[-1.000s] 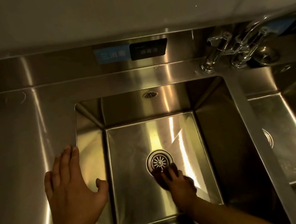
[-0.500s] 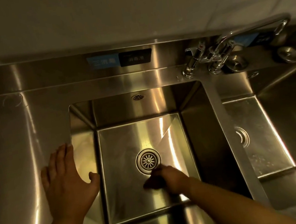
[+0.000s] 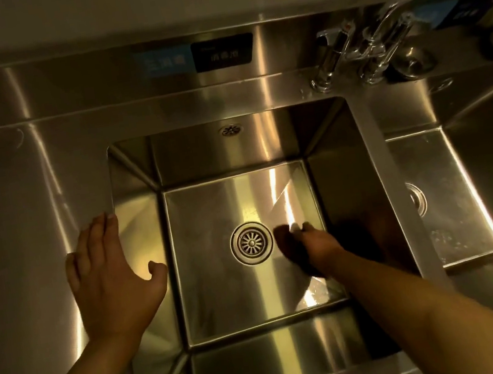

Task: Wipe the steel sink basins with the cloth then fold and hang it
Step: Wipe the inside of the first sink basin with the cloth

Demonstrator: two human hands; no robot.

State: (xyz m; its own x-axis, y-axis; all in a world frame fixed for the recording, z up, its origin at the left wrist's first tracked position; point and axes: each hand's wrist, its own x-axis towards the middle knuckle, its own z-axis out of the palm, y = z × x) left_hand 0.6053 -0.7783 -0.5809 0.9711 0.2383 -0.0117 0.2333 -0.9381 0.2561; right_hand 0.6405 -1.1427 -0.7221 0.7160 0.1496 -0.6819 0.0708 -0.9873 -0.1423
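Fingers of right hand [image 3: 315,247] curl on dark cloth [image 3: 289,247]

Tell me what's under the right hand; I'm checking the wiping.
A dark cloth shows under the right hand, pressed on the basin floor beside the drain. Its covered part stays hidden.

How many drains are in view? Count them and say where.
2. One drain lies in the floor of the middle basin, just left of the right hand. The other is in the right-hand basin, partly hidden behind the divider.
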